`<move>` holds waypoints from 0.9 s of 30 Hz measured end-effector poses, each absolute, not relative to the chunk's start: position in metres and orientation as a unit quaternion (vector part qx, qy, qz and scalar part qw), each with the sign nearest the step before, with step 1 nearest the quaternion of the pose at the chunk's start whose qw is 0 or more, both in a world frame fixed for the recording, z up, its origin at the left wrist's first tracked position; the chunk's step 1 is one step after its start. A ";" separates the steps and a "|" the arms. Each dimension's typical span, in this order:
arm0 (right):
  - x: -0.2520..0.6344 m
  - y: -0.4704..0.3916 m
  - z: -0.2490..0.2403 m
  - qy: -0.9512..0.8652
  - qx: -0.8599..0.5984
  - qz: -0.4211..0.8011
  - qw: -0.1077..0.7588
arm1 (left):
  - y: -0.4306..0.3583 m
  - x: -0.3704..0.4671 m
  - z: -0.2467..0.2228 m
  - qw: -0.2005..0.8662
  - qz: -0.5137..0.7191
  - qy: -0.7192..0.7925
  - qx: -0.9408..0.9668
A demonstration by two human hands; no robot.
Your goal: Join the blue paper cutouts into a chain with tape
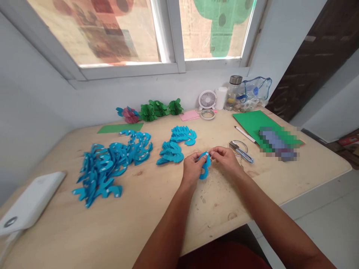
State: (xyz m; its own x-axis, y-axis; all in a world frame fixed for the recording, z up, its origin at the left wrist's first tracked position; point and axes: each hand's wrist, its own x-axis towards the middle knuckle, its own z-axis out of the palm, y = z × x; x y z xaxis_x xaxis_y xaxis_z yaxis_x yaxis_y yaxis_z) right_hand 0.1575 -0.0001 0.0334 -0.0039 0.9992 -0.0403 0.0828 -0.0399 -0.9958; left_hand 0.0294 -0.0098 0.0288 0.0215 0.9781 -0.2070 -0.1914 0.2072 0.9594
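My left hand (193,168) is closed on a curved blue paper cutout (205,173), its thumb pressed on the upper part. A small white square, like a bit of tape, shows near the cutout's top end. Beside that end, my right hand (224,158) has thumb and fingertips pinched together; whatever is between them is too small to make out. Two stacks of folded blue paper cutouts (170,152) lie just left of my hands. Farther left spreads a large heap of blue cutouts with white squares (112,160).
A utility knife (244,153) and tape roll lie right of my hands, near a white pen (245,134) and green sheets (258,123). Along the wall stand green paper shapes (158,108), a small fan (207,100) and a bottle (233,93). A white device (33,200) sits far left.
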 end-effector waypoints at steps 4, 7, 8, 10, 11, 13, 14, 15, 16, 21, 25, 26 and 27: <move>0.156 -0.001 0.037 -0.490 -0.536 0.498 0.474 | -0.009 0.030 0.028 0.598 0.487 0.496 0.399; 0.156 -0.002 0.038 -0.476 -0.525 0.516 0.481 | -0.009 0.030 0.028 0.599 0.485 0.496 0.399; 0.156 -0.002 0.038 -0.474 -0.517 0.523 0.484 | -0.009 0.030 0.028 0.601 0.486 0.495 0.398; 0.157 -0.002 0.037 -0.474 -0.500 0.535 0.489 | -0.009 0.031 0.028 0.606 0.486 0.491 0.394; 0.158 -0.003 0.037 -0.473 -0.494 0.541 0.489 | -0.009 0.031 0.028 0.609 0.487 0.489 0.392; 0.158 -0.003 0.036 -0.468 -0.487 0.552 0.489 | -0.009 0.031 0.029 0.614 0.487 0.484 0.389; 0.159 -0.003 0.036 -0.464 -0.485 0.557 0.489 | -0.010 0.031 0.029 0.616 0.487 0.482 0.388; 0.159 -0.003 0.036 -0.460 -0.483 0.563 0.488 | -0.010 0.030 0.029 0.619 0.487 0.479 0.387; 0.159 -0.003 0.035 -0.457 -0.481 0.567 0.488 | -0.010 0.030 0.029 0.622 0.487 0.476 0.386; 0.160 -0.003 0.034 -0.450 -0.485 0.570 0.487 | -0.010 0.030 0.028 0.636 0.482 0.468 0.380; 0.160 -0.002 0.033 -0.447 -0.482 0.572 0.491 | -0.010 0.030 0.030 0.640 0.482 0.464 0.379; 0.160 -0.002 0.033 -0.446 -0.483 0.570 0.493 | -0.010 0.030 0.030 0.640 0.482 0.463 0.379; 0.160 -0.002 0.033 -0.447 -0.483 0.568 0.494 | -0.010 0.029 0.030 0.640 0.482 0.461 0.380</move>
